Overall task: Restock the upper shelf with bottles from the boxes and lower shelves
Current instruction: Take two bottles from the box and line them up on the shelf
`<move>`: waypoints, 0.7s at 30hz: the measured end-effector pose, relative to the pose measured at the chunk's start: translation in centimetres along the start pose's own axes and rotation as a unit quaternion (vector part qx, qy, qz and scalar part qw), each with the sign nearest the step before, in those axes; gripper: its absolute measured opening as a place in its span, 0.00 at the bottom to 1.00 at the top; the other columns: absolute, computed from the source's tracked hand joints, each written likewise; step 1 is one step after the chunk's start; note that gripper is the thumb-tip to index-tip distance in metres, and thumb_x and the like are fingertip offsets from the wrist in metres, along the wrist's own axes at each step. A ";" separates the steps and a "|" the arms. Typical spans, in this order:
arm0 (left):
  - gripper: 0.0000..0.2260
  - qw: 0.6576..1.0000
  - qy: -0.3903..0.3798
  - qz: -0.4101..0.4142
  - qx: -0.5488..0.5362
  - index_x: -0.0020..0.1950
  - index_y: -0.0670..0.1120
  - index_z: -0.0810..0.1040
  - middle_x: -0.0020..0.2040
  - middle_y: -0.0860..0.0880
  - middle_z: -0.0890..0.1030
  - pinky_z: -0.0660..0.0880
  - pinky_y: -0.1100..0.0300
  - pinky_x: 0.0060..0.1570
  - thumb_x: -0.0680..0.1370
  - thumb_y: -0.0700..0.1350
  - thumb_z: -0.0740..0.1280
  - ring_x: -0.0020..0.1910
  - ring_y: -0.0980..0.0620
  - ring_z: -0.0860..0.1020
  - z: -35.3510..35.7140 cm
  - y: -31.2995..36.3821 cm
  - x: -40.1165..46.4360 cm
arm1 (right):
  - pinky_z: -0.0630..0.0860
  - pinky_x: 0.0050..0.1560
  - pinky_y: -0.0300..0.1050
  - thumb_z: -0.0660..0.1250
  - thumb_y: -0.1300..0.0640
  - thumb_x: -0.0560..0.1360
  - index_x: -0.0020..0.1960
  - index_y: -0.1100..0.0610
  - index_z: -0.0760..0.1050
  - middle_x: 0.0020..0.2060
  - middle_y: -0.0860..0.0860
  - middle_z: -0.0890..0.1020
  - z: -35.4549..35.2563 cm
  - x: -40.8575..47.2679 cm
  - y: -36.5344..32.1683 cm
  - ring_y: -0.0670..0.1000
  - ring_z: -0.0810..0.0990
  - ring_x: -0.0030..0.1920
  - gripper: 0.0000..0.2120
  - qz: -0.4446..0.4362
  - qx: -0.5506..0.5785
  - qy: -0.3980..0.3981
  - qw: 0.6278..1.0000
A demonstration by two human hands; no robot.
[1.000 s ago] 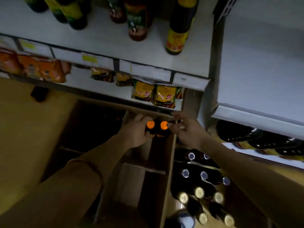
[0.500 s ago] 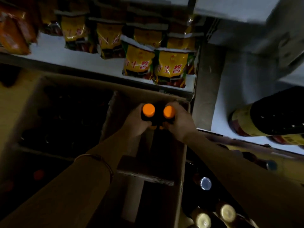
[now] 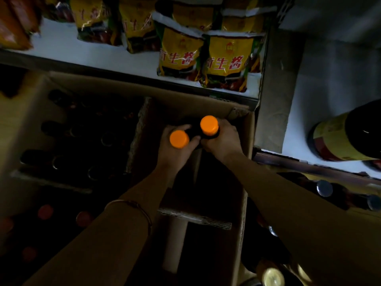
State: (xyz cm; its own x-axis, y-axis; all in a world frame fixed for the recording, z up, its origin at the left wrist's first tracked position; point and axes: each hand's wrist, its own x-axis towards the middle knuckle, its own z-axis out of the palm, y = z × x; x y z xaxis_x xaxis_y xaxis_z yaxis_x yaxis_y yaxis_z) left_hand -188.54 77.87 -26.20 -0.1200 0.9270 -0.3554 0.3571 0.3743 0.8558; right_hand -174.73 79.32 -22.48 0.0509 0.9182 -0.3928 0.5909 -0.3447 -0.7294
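A white shelf [image 3: 61, 46] runs across the top of the view. Yellow sauce pouches [image 3: 226, 58] with red lettering stand in rows along its right half, up to the front edge. Orange-red packets [image 3: 12, 23] sit at the shelf's left end, partly cut off.

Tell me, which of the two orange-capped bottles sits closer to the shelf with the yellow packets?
The one gripped by the right hand: its orange cap shows nearer the yellow packets, while the left hand's cap sits lower in the picture.
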 end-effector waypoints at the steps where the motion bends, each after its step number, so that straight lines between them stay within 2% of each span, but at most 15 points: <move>1: 0.13 1.000 0.010 -0.004 -0.006 0.55 0.51 0.79 0.63 0.46 0.76 0.73 0.56 0.61 0.72 0.48 0.74 0.61 0.52 0.75 -0.1 0.2 -0.2 | 0.68 0.67 0.54 0.75 0.61 0.71 0.67 0.62 0.71 0.65 0.59 0.74 -0.1 0.3 0.1 0.60 0.70 0.67 0.26 0.007 -0.001 -0.002 1.000; 3: 0.11 1.000 0.003 -0.005 -0.001 0.56 0.51 0.78 0.64 0.46 0.75 0.71 0.57 0.61 0.75 0.44 0.72 0.62 0.50 0.74 -0.4 0.4 -0.4 | 0.68 0.64 0.47 0.75 0.58 0.72 0.66 0.63 0.72 0.65 0.60 0.72 -0.4 0.5 0.2 0.59 0.71 0.66 0.25 0.021 0.008 -0.002 1.000; 6: 0.12 0.999 -0.012 -0.034 -0.010 0.59 0.47 0.79 0.65 0.49 0.76 0.69 0.58 0.62 0.76 0.43 0.70 0.64 0.52 0.73 -1.1 1.7 -1.1 | 0.69 0.52 0.39 0.75 0.54 0.72 0.59 0.61 0.77 0.58 0.56 0.79 -0.8 -0.4 0.0 0.55 0.77 0.60 0.20 0.008 0.014 -0.002 1.000; 8: 0.09 0.996 -0.018 -0.084 -0.023 0.56 0.47 0.81 0.59 0.53 0.78 0.68 0.61 0.59 0.76 0.44 0.70 0.62 0.54 0.73 -1.9 3.4 -1.7 | 0.68 0.48 0.36 0.74 0.54 0.73 0.56 0.60 0.79 0.51 0.52 0.82 -1.3 -1.8 -0.6 0.53 0.79 0.56 0.15 -0.002 0.003 0.000 1.000; 11: 0.03 0.993 -0.036 -0.108 -0.038 0.46 0.50 0.79 0.49 0.53 0.80 0.71 0.57 0.56 0.76 0.48 0.71 0.55 0.52 0.77 -3.8 6.5 -3.9 | 0.73 0.50 0.41 0.73 0.53 0.73 0.56 0.60 0.80 0.51 0.55 0.83 -3.1 -4.1 -2.4 0.52 0.80 0.52 0.15 -0.010 -0.008 0.020 1.000; 15: 0.04 0.995 -0.049 -0.084 -0.038 0.43 0.55 0.77 0.44 0.59 0.79 0.70 0.63 0.47 0.76 0.51 0.70 0.50 0.56 0.76 -6.5 10.4 -7.8 | 0.71 0.38 0.25 0.74 0.58 0.72 0.45 0.58 0.79 0.40 0.48 0.80 -6.7 -8.5 -6.2 0.41 0.76 0.37 0.06 -0.026 0.060 -0.004 0.998; 17: 0.04 0.996 -0.052 -0.073 -0.031 0.43 0.54 0.77 0.42 0.61 0.78 0.71 0.66 0.46 0.76 0.51 0.70 0.49 0.57 0.77 -8.0 13.1 -9.4 | 0.73 0.38 0.28 0.75 0.58 0.72 0.44 0.59 0.80 0.38 0.48 0.82 -9.2 -10.8 -8.5 0.43 0.78 0.37 0.06 -0.046 0.070 -0.013 0.996; 19: 0.04 0.995 -0.080 -0.061 -0.017 0.45 0.52 0.79 0.42 0.62 0.79 0.71 0.73 0.42 0.75 0.50 0.71 0.46 0.62 0.78 -9.7 16.6 -11.0 | 0.73 0.37 0.31 0.75 0.58 0.72 0.42 0.56 0.81 0.33 0.41 0.82 -12.3 -13.1 -11.6 0.38 0.79 0.36 0.03 -0.056 0.081 -0.024 0.995; 20: 0.05 0.994 -0.091 -0.054 -0.015 0.45 0.50 0.80 0.42 0.61 0.81 0.72 0.74 0.42 0.75 0.50 0.71 0.45 0.64 0.78 -10.5 18.6 -11.9 | 0.74 0.36 0.32 0.75 0.58 0.72 0.40 0.54 0.81 0.31 0.40 0.82 -13.9 -14.1 -13.0 0.37 0.80 0.36 0.04 -0.059 0.087 -0.025 0.994; 21: 0.07 0.994 -0.094 -0.045 -0.016 0.45 0.47 0.81 0.43 0.58 0.82 0.73 0.72 0.43 0.74 0.51 0.71 0.44 0.65 0.79 -11.3 20.5 -12.8 | 0.76 0.37 0.36 0.75 0.58 0.72 0.39 0.55 0.81 0.31 0.43 0.83 -15.4 -15.2 -14.4 0.40 0.81 0.36 0.05 -0.062 0.092 -0.020 0.994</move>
State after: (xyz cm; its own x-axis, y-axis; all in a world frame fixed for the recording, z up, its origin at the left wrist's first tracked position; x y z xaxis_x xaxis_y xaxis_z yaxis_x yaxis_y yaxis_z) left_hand -190.14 73.95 0.09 0.0269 0.8701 -0.4921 0.3225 0.4584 0.8282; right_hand -171.64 73.37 2.59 -0.0465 0.9488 -0.3125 0.4334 -0.2627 -0.8621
